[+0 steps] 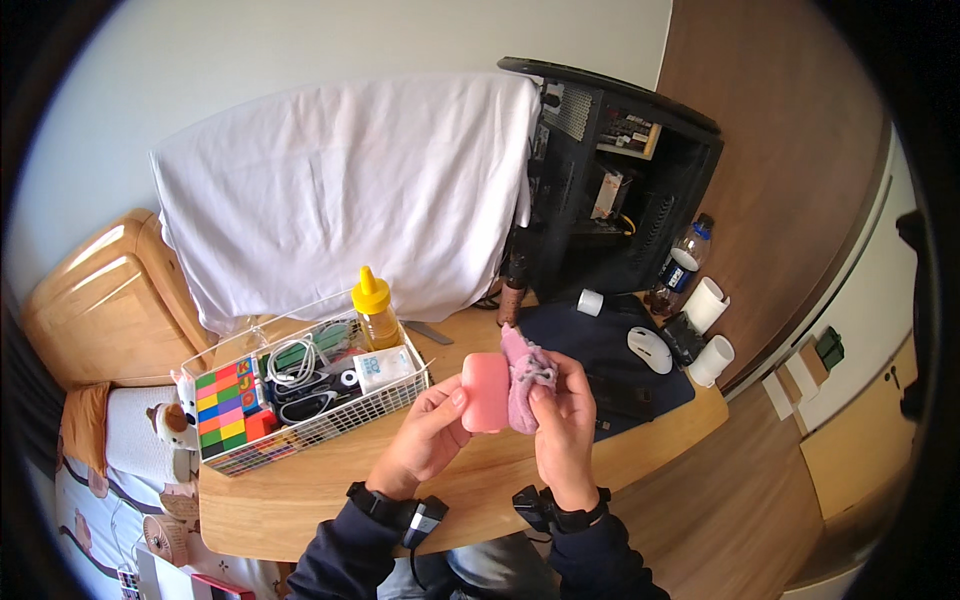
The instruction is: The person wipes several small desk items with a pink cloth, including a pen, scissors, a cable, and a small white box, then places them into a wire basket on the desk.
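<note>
My left hand (435, 431) holds a pink rounded block (485, 393), perhaps a soap bar or a small case, by its left edge above the wooden desk. In my right hand (561, 424) is a bunched pink-purple fuzzy cloth (525, 379) with dark marks, gripped between thumb and fingers. The cloth touches or overlaps the right edge of the block. Both wrists wear black straps with small devices.
A white wire basket (322, 431) at left holds coloured blocks, cables and a yellow-capped bottle (375, 311). Behind stand a white cloth-draped object (345, 195) and an open computer case (577, 187). A white mouse (649, 350) lies on a dark mat (555, 330); a plastic bottle (684, 262) stands right.
</note>
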`<state>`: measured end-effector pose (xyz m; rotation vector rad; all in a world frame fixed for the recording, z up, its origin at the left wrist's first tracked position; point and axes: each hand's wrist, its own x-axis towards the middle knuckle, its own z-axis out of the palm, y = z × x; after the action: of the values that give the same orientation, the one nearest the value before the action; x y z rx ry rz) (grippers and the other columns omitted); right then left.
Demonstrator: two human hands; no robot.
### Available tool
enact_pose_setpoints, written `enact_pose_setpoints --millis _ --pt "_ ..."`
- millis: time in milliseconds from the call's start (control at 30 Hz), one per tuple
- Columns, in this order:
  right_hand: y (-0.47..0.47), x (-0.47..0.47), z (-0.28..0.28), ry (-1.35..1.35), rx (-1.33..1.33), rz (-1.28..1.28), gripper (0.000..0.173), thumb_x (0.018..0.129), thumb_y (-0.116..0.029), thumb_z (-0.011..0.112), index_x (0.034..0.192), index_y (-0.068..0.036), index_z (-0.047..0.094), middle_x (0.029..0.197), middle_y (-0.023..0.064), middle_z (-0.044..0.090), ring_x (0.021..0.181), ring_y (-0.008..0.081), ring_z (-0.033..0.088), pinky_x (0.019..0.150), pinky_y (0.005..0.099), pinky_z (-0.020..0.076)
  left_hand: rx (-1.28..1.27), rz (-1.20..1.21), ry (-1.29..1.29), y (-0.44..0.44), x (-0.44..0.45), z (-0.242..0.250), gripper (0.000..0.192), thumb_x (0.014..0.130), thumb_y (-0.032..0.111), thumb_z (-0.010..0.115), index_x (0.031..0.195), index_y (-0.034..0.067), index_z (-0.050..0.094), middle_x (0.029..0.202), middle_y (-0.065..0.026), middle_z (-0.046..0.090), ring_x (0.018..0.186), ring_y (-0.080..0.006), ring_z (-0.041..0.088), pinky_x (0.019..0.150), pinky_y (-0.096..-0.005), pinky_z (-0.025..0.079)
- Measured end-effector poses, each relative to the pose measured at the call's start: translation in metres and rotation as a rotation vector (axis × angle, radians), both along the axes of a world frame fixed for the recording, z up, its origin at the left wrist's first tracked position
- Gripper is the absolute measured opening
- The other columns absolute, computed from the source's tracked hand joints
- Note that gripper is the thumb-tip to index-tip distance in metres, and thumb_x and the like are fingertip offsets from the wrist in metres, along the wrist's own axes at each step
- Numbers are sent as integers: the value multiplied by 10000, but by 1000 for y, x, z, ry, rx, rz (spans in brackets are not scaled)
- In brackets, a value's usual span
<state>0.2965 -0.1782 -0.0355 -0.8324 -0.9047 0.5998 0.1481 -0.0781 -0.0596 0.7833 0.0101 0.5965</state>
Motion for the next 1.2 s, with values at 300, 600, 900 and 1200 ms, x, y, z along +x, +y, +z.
enact_pose_setpoints --millis 300,600,900,1200 --pt "-6 -3 -1 -20 2 -18 355 1036 -77 625 1368 10 530 1246 68 620 1118 111 588 991 283 481 127 188 99 5 -9 9 591 995 363 715 1438 24 521 1281 -111 675 1077 -197 686 916 -340 565" --pt "-20 0 -12 -34 -36 22 338 1026 -56 618 1344 22 532 1227 70 627 1105 115 595 991 280 479 1276 927 833 37 -54 81 398 863 164 828 1207 17 694 1010 -117 760 882 -192 729 770 -356 574" --pt "-25 -16 -12 -62 -47 193 350 1033 -55 618 1360 20 519 1221 82 637 1079 109 627 915 260 523 1444 734 1208 79 -133 77 423 792 202 824 1152 27 689 1067 -182 760 1000 -371 723 865 -432 560" --pt "-19 -30 -5 -76 -68 358 327 1038 -7 581 1357 4 510 1089 124 692 768 56 577 672 222 491 1428 589 1247 88 -134 63 436 776 236 842 1140 23 732 1080 -172 761 1024 -346 714 902 -416 553"
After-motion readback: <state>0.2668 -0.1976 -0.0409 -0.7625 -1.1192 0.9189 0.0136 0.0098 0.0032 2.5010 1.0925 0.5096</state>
